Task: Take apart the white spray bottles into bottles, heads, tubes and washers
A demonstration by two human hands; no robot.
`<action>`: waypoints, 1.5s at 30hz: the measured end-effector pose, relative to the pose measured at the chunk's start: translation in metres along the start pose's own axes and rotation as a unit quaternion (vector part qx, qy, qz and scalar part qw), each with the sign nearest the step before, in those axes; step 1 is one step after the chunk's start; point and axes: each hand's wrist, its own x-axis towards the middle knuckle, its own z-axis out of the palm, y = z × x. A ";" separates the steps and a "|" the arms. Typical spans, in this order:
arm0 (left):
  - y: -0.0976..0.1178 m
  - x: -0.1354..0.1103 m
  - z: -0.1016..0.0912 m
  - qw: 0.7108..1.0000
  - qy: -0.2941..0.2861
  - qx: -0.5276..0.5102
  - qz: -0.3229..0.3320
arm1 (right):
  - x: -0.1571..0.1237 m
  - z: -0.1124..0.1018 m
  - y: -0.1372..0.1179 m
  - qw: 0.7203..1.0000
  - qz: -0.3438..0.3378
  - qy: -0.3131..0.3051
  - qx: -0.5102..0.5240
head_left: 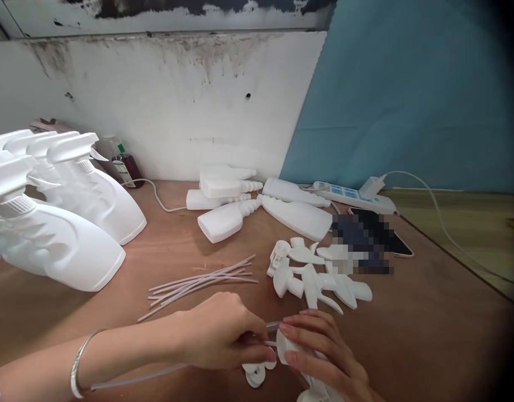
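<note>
My left hand [227, 332] is closed in a pinch on a thin clear dip tube [135, 378] that runs back under my wrist. Its tip meets the white trigger sprayer head [282, 349] gripped in my right hand [324, 354], whose fingers wrap over it near the table's front edge. A silver bangle [79, 363] sits on my left wrist. Just beyond my hands lie several loose clear tubes [202, 281] and a pile of white sprayer heads [315, 273].
Finished white spray bottles [68, 223] stand in a row at the left. Empty white bottles [248, 206] lie on their sides at the back. A phone [374, 234], a power strip [353, 195] with cables and a small dark bottle [126, 167] sit near the wall.
</note>
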 end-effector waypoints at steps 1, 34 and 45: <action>0.000 -0.003 0.002 1.000 0.006 0.004 -0.003 | 0.000 0.001 0.000 1.000 -0.006 -0.006 0.000; -0.013 -0.017 -0.003 0.975 -0.077 0.204 0.050 | 0.004 0.013 -0.011 0.997 -0.017 -0.077 0.009; -0.009 -0.008 -0.014 0.970 -0.081 0.220 0.066 | 0.003 0.020 -0.011 0.999 -0.036 -0.003 0.004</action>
